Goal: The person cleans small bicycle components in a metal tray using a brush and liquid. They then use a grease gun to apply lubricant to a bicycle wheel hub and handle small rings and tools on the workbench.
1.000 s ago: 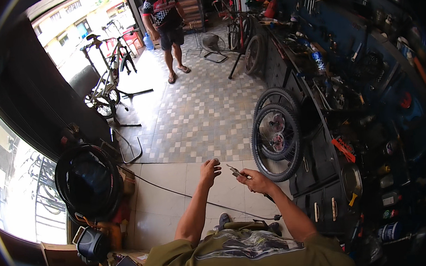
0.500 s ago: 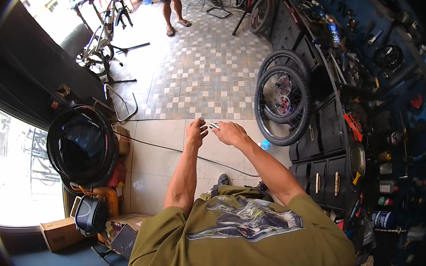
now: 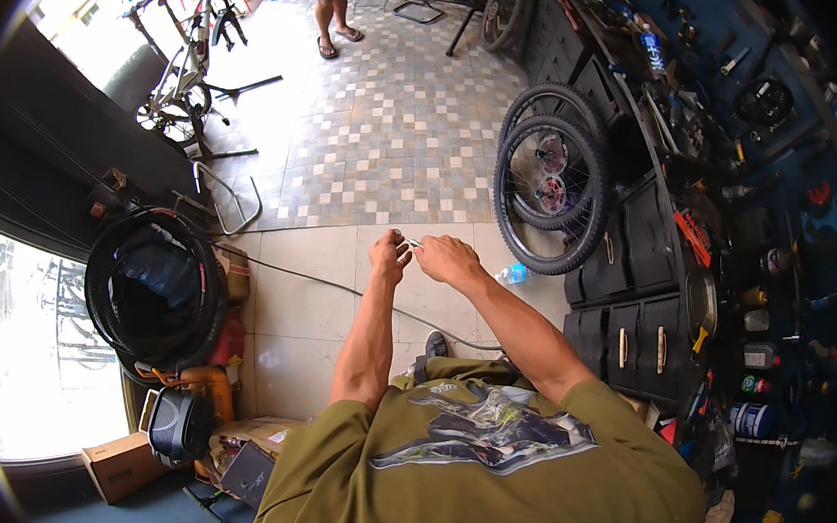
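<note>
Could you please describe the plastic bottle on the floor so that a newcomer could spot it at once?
Find the two overlapping bicycle wheels beside the black cabinet on the right. Just below the nearer wheel, beside the person's right forearm, the plastic bottle rests on pale floor tiles. Its bright blue sets it apart from the black tyre above.

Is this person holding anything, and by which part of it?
The right hand holds a slim metal tool, its exposed end toward the left hand; the fingers hide the part gripped. Whether the left hand holds anything cannot be told.
</note>
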`<state>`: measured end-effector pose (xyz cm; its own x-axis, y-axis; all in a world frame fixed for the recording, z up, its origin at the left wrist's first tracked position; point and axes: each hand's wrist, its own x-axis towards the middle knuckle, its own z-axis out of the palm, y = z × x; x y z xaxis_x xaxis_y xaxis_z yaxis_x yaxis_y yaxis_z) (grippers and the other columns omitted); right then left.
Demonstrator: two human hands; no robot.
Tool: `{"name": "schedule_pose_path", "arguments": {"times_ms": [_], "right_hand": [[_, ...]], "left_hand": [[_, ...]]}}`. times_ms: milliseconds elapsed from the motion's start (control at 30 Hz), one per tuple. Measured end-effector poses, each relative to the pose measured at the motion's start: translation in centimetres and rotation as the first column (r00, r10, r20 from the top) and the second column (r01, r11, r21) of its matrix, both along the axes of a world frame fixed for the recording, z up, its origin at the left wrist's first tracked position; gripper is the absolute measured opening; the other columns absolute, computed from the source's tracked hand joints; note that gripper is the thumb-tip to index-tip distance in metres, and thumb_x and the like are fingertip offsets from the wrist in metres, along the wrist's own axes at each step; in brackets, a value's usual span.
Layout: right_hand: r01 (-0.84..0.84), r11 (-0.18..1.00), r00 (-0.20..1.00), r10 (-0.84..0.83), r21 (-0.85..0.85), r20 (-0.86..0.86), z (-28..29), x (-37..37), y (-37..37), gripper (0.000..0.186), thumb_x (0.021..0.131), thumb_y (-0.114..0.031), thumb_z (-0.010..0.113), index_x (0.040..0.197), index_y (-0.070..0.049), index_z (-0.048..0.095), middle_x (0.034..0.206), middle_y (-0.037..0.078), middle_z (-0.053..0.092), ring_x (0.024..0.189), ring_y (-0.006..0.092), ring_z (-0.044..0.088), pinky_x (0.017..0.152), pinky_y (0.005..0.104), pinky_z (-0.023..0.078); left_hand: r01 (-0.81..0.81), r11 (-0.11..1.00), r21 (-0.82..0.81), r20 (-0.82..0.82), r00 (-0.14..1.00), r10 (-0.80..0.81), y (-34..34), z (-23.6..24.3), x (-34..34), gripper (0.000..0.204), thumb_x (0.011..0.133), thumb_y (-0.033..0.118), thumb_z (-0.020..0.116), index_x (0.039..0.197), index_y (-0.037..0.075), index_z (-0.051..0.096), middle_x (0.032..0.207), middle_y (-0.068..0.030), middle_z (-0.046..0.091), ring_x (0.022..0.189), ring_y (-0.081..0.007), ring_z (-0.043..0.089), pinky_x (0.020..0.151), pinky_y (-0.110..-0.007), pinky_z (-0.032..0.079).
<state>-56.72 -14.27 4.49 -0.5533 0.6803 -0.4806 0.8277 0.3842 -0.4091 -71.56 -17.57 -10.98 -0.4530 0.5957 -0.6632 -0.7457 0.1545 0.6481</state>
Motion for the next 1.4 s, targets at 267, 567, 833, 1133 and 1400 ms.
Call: {"name": "schedule_pose_path", "arguments": {"times_ms": [267, 567, 833, 1133, 1400], "right_hand": [[0.017, 1.0, 0.999, -0.017, 0.013, 0.045, -0.5, 0.1, 1.0, 0.041, 0.101, -0.037, 0.05, 0.112, -0.004, 0.071, 0.113, 0.022, 0.071, 0.11, 0.0403, 0.067, 0.094, 0.0511, 0.053], [0.017, 1.0, 0.998, -0.017, 0.004, 0.057, -0.1, -0.2, 1.2, 0.041, 0.101, -0.038, 0.052, 0.112, -0.004, 0.072, 0.115, 0.022, 0.071, 0.111, 0.0403, 0.067, 0.094, 0.0506, 0.053], [-0.016, 0.996, 0.999, 0.019, 0.091, -0.033, -2.4, 0.8, 0.9, 0.043, 0.101, -0.042, 0.052, 0.121, -0.007, 0.067, 0.104, 0.023, 0.071, 0.098, 0.0431, 0.069, 0.085, 0.0535, 0.055], [0.055, 0.94, 0.938, 0.067, 0.337, -0.34, -4.9, 5.0, -1.8, 0.048, 0.102, -0.046, 0.052, 0.138, -0.015, 0.054, 0.098, 0.018, 0.061, 0.076, 0.0411, 0.069, 0.067, 0.0521, 0.057], [0.022, 0.908, 0.927, 0.138, 0.419, -0.348, -3.8, 5.1, -1.1, 0.041, 0.102, -0.044, 0.053, 0.132, -0.016, 0.055, 0.1, 0.018, 0.06, 0.071, 0.0416, 0.07, 0.062, 0.051, 0.06]], "left_hand": [[0.022, 1.0, -0.007, 0.033, 0.999, -0.022, 0.5, 0.5, 2.1, 0.014, 0.088, 0.02, 0.067, 0.093, 0.007, 0.063, 0.087, -0.0034, 0.062, 0.074, -0.018, 0.061, 0.065, -0.035, 0.053], [0.039, 0.999, -0.008, 0.019, 0.999, -0.039, 0.3, 0.4, 2.2, 0.015, 0.088, 0.021, 0.068, 0.094, 0.008, 0.064, 0.089, -0.0034, 0.063, 0.075, -0.0183, 0.062, 0.066, -0.035, 0.053], [0.002, 0.999, 0.037, 0.051, 0.999, -0.004, 0.7, 0.9, 2.0, 0.016, 0.09, 0.023, 0.065, 0.097, 0.008, 0.063, 0.091, -0.0049, 0.063, 0.082, -0.0209, 0.062, 0.07, -0.038, 0.053], [-0.084, 0.967, 0.242, 0.467, 0.883, -0.04, 0.5, 5.0, 1.1, 0.02, 0.09, 0.017, 0.058, 0.094, -0.003, 0.057, 0.089, -0.0112, 0.063, 0.093, -0.0295, 0.068, 0.078, -0.041, 0.054], [-0.039, 0.935, 0.351, 0.428, 0.896, -0.123, 0.6, 7.0, 0.7, 0.018, 0.087, 0.01, 0.057, 0.093, -0.007, 0.058, 0.094, -0.0159, 0.067, 0.095, -0.0296, 0.068, 0.084, -0.039, 0.06]]}}
